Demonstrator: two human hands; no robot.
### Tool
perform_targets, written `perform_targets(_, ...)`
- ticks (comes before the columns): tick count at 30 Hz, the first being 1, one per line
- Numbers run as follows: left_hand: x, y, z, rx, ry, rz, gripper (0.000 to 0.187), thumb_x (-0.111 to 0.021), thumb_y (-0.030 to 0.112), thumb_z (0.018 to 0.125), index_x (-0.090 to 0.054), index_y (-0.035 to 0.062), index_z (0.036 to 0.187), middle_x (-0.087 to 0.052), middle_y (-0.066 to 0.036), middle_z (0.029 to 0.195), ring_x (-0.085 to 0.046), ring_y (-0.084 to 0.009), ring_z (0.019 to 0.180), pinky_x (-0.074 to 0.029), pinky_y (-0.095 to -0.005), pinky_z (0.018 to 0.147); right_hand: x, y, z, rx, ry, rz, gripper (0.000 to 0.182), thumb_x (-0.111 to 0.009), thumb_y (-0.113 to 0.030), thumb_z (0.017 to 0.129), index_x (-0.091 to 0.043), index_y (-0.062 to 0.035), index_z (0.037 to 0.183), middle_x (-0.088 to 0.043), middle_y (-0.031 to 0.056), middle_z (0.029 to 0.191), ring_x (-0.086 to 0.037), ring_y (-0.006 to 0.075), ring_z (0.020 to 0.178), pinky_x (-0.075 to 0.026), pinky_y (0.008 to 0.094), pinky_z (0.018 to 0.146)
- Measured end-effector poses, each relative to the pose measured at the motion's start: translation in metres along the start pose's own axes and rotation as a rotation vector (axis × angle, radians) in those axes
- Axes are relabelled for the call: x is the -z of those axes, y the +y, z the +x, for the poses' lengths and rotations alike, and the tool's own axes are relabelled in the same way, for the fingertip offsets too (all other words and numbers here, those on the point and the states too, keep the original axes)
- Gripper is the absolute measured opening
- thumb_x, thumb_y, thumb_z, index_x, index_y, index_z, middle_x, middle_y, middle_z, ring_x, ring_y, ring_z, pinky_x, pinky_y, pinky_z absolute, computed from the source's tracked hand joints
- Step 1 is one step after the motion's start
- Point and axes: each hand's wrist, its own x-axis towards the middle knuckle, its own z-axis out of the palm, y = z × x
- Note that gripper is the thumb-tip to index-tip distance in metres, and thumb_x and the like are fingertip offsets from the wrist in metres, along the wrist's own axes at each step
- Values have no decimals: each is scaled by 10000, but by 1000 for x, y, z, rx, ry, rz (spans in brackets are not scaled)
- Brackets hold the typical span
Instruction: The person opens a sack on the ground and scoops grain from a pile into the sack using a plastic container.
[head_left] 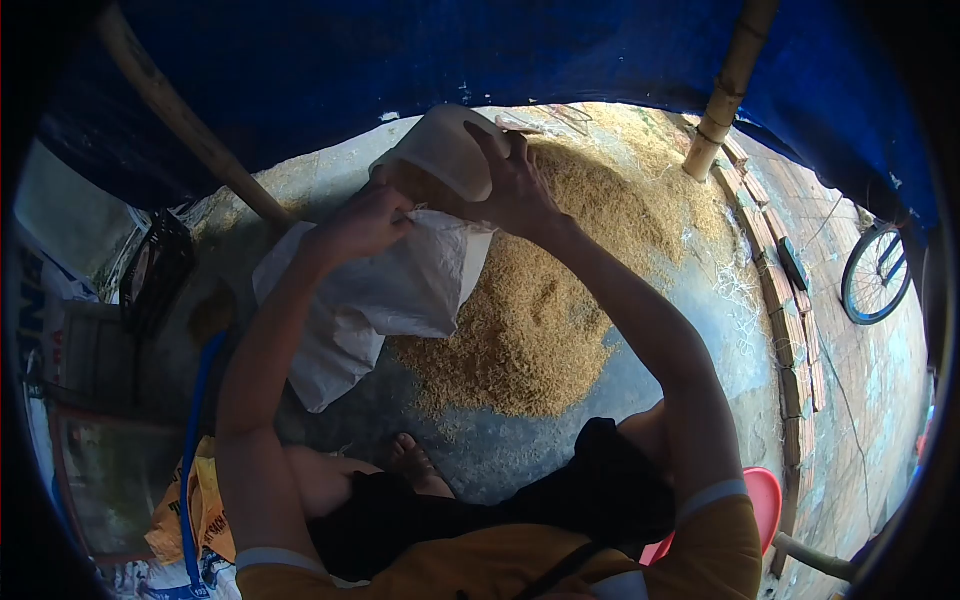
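My left hand (368, 222) is closed on the mouth edge of a white woven sack (400, 285), which hangs slack and creased below it. My right hand (518, 188) grips the side of a translucent plastic container (440, 140), fingers spread around its wall. The container is tilted toward the sack's mouth, and some tan husk-like grain shows inside it. Beneath and beyond my right forearm spreads a large heap of the same loose tan grain (535, 325) on the concrete floor. The inside of the sack is hidden from view.
A blue tarp (330, 60) hangs ahead, with bamboo poles (725, 95) at right and left. Stacked bricks (785, 320) line the right side, near a bicycle wheel (877, 273). A red plastic seat (763, 508), a dark crate (158, 262) and an orange bag (208, 500) stand around me.
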Motion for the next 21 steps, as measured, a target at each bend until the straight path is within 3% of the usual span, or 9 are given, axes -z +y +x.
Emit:
perform_targets(4, 7, -27, -20, -29, -78, 24, 251, -633, 176, 692, -605, -2, 868, -420, -158, 1042, -471, -270, 981, -378, -329, 847, -8, -16, 0, 158, -41, 14, 872, -720, -412, 591, -237, -201, 1286, -305, 264, 1084, -382, 456, 1014, -422, 504, 793)
perform_targets(6, 9, -38, -27, 47, -239, 63, 264, -649, 193, 673, -615, 5, 856, -451, -143, 1008, -482, -262, 953, -385, -329, 827, -7, -22, 1, 210, -21, -14, 867, -722, -396, 590, -237, -200, 1282, -314, 270, 1057, -418, 449, 964, -446, 493, 764)
perform_targets(8, 7, -53, -32, 34, -269, 89, 262, -648, 204, 670, -620, 12, 846, -461, -137, 994, -485, -258, 942, -387, -326, 817, -5, -24, 2, 290, -9, -48, 872, -744, -305, 577, -238, -209, 1280, -307, 272, 1066, -404, 444, 984, -445, 496, 770)
perform_targets(12, 3, -55, -39, 75, -355, 50, 261, -640, 238, 664, -633, 37, 830, -480, -133, 963, -488, -251, 927, -390, -311, 803, -12, -17, 4, 155, -139, 189, 894, -756, -232, 553, -234, -215, 1279, -300, 269, 1084, -382, 432, 1013, -447, 487, 771)
perform_targets(14, -2, -61, -38, 71, -336, 40, 263, -638, 246, 663, -634, 40, 827, -478, -133, 966, -489, -248, 928, -391, -308, 802, -13, -18, 3, 280, 33, -139, 890, -751, -237, 556, -231, -215, 1278, -303, 262, 1086, -360, 429, 1037, -438, 475, 790)
perform_targets(15, -4, -63, -38, 66, -320, 31, 264, -636, 254, 663, -634, 44, 824, -477, -133, 969, -489, -244, 929, -391, -305, 800, -14, -17, 3, 280, 31, -136, 890, -751, -237, 556, -231, -215, 1278, -303, 262, 1086, -360, 429, 1037, -438, 475, 790)
perform_targets(17, -5, -66, -36, 43, -330, 41, 263, -638, 252, 661, -633, 42, 819, -478, -132, 968, -490, -243, 928, -392, -305, 798, -10, -10, 6, 128, -88, 195, 894, -749, -245, 553, -227, -209, 1278, -306, 249, 1092, -363, 426, 1033, -435, 479, 799)
perform_targets(21, -6, -62, -32, 54, -353, 69, 258, -642, 252, 660, -630, 37, 802, -483, -125, 963, -497, -239, 918, -397, -308, 781, -6, -11, 1, 271, 59, -89, 890, -725, -225, 565, -203, -178, 1285, -331, 248, 1088, -362, 415, 1026, -412, 514, 804)
